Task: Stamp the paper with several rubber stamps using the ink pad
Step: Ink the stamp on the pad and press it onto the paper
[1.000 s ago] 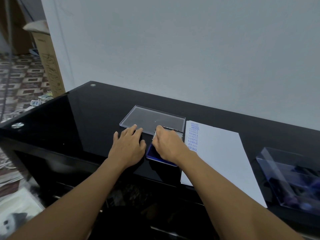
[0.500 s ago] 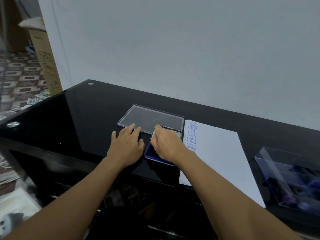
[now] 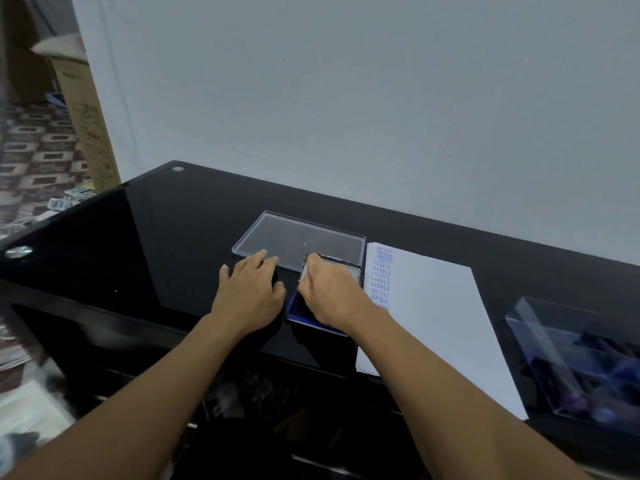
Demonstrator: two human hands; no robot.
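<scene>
The blue ink pad [image 3: 293,310] lies open on the black table, its pale lid [image 3: 350,269] tipped up behind it. My right hand [image 3: 329,293] sits over the pad with its fingers curled down round a rubber stamp that the hand hides. My left hand [image 3: 251,292] lies flat on the table just left of the pad, touching its edge. The white paper [image 3: 436,327] lies right of the pad. A column of blue prints (AMENDED, SAMPLE, AIR MAIL) runs down its left margin.
A clear plastic lid [image 3: 301,237] lies flat behind the hands. At the right edge stands a clear box [image 3: 581,358] with dark stamps inside. The black glass table [image 3: 156,244] ends at a white wall behind; a cardboard box [image 3: 86,116] stands on the floor at left.
Both hands stay almost where they were, the right one over the ink pad and the left one flat beside it. Only the view shifts slightly.
</scene>
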